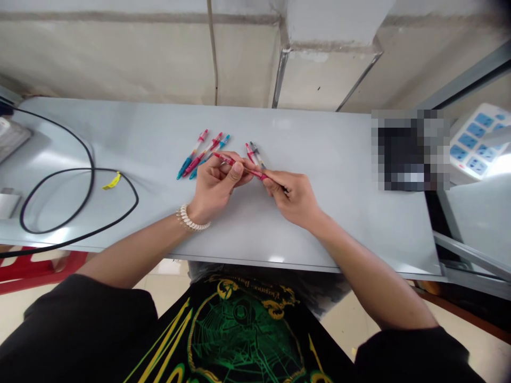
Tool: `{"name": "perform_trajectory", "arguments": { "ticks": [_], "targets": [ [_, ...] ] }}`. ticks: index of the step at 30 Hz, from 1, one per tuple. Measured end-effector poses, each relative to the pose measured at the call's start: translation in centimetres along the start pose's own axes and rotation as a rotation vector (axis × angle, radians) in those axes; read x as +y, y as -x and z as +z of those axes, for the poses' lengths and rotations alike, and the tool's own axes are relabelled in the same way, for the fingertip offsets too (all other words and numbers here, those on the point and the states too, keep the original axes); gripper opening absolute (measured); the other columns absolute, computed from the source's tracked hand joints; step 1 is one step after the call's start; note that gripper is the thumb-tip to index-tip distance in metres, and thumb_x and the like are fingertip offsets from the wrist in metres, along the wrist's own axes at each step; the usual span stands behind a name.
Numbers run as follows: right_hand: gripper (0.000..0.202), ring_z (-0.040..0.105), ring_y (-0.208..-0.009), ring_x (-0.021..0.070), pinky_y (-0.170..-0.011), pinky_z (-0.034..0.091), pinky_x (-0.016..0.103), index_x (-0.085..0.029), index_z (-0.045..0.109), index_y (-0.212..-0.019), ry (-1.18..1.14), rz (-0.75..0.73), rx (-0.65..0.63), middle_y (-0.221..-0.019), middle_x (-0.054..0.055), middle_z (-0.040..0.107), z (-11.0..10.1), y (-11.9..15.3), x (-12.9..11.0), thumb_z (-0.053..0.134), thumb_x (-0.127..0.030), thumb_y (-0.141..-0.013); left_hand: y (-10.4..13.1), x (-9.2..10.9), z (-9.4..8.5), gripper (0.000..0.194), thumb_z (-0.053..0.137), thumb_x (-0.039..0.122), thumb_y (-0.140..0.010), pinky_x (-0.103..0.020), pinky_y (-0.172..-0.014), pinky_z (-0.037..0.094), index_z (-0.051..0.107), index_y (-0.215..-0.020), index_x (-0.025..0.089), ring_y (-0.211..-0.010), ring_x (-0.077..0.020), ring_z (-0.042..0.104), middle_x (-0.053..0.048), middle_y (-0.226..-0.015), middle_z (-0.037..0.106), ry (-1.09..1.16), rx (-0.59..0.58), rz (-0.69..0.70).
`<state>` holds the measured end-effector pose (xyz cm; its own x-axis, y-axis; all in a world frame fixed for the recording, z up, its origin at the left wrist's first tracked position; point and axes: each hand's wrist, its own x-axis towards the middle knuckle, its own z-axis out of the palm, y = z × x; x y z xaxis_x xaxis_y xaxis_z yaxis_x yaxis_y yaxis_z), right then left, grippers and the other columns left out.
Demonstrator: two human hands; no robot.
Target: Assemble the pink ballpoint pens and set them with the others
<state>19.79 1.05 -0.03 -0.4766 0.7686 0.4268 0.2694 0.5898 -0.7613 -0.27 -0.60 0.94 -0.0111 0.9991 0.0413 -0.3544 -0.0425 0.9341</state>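
Clock read from the held pen, 12 toward the wall. Left forearm comes in from 8 o'clock, pale coiled bracelet at the wrist; right forearm from 4. Both hands meet above the desk.

Left hand: fingers curled, thumb pressed down, closed on a pink pen. Pen slants, one end toward 10 o'clock, other toward 4.

Right hand: thumb and forefinger pinched together on the pen's 4 o'clock end; other fingers folded into the palm.

On the desk at 9 to 10 o'clock, just beyond the left hand: blue pen with pink top, pink-and-clear pen, blue pen, side by side. Near 1 o'clock: a second pink pen and a grey pen, lower ends partly hidden. Black cable looped well off at 9.
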Motion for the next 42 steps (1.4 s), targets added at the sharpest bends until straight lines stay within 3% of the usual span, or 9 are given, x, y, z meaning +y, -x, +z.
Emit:
{"name": "perform_trajectory", "arguments": {
  "ticks": [6,10,14,19,22,26,29,37,42],
  "targets": [
    [0.036,0.063,-0.069,0.0135,-0.065,0.052,0.024,-0.014,0.073,-0.119,0.444,-0.198,0.147,-0.082,0.005,0.071,0.8,0.8,0.1,0.038,-0.018,-0.112,0.6,0.3,0.9,0.032,0.096,0.041,-0.079,-0.019,-0.083,0.065,0.072,-0.089,0.023,-0.089,-0.0117,0.079,0.002,-0.092,0.081,0.047,0.070,-0.054],
    [0.037,0.065,-0.070,0.0147,-0.065,0.055,0.027,-0.013,0.075,-0.124,0.737,-0.252,0.083,-0.081,0.005,0.071,1.4,0.9,0.0,0.040,-0.020,-0.114,0.3,0.2,0.5,0.034,0.100,0.042,-0.072,-0.014,-0.079,0.065,0.076,-0.081,0.021,-0.082,-0.0101,0.078,0.000,-0.089,0.081,0.028,0.164,-0.114],
    [0.031,0.070,-0.089,0.0145,-0.080,0.061,0.027,-0.018,0.070,-0.135,0.488,-0.119,0.130,-0.105,0.008,0.076,1.4,0.5,0.2,0.049,-0.023,-0.113,-0.2,0.1,0.0,0.029,0.100,0.036,-0.074,-0.015,-0.083,0.065,0.077,-0.083,0.020,-0.087,-0.0108,0.078,-0.001,-0.090,0.081,0.075,0.155,-0.099],
    [0.024,0.070,-0.083,0.0112,-0.078,0.062,0.027,-0.019,0.078,-0.114,0.063,-0.111,0.238,-0.100,0.006,0.075,0.6,0.2,0.5,0.054,-0.022,-0.110,-0.1,0.1,0.5,0.028,0.098,0.035,-0.078,-0.015,-0.084,0.065,0.076,-0.085,0.019,-0.090,-0.0112,0.079,-0.002,-0.095,0.082,0.096,0.141,-0.065],
    [0.017,0.071,-0.093,0.0137,-0.084,0.063,0.033,-0.023,0.079,-0.116,0.023,-0.126,0.261,-0.122,0.010,0.073,0.4,0.1,0.4,0.067,-0.024,-0.104,0.0,0.1,0.7,0.034,0.099,0.037,-0.076,-0.016,-0.083,0.065,0.072,-0.084,0.017,-0.089,-0.0119,0.080,-0.003,-0.094,0.081,0.103,0.133,-0.067],
    [0.017,0.069,-0.077,0.0123,-0.070,0.061,0.027,-0.022,0.080,-0.109,-0.046,-0.012,0.263,-0.092,0.004,0.076,0.2,0.0,0.0,0.065,-0.024,-0.104,0.0,0.2,0.7,0.040,0.098,0.044,-0.076,-0.021,-0.086,0.066,0.069,-0.086,0.017,-0.094,-0.0146,0.080,-0.005,-0.099,0.081,0.056,0.121,-0.084],
    [0.011,0.074,-0.099,0.0174,-0.082,0.064,0.033,-0.023,0.082,-0.104,-0.065,-0.042,0.271,-0.111,0.008,0.076,0.1,-0.1,-0.1,0.073,-0.028,-0.099,0.0,0.2,0.6,0.041,0.097,0.046,-0.076,-0.021,-0.086,0.066,0.070,-0.089,0.018,-0.094,-0.0140,0.080,-0.004,-0.099,0.081,0.062,0.122,-0.098],
    [0.017,0.074,-0.105,0.0176,-0.090,0.065,0.034,-0.023,0.081,-0.114,-0.058,-0.063,0.249,-0.119,0.010,0.074,0.2,-0.1,-0.4,0.075,-0.028,-0.099,0.1,-0.1,0.5,0.037,0.097,0.041,-0.077,-0.018,-0.085,0.065,0.072,-0.088,0.017,-0.091,-0.0112,0.079,-0.003,-0.098,0.081,0.105,0.112,-0.103],
    [0.024,0.073,-0.086,0.0134,-0.079,0.063,0.028,-0.020,0.076,-0.125,0.036,-0.110,0.188,-0.101,0.006,0.079,0.3,0.0,-0.2,0.060,-0.022,-0.108,0.1,-0.1,0.5,0.040,0.098,0.044,-0.075,-0.020,-0.084,0.067,0.073,-0.090,0.017,-0.089,-0.0131,0.080,-0.004,-0.095,0.082,0.060,0.117,-0.120]
  ]
}}
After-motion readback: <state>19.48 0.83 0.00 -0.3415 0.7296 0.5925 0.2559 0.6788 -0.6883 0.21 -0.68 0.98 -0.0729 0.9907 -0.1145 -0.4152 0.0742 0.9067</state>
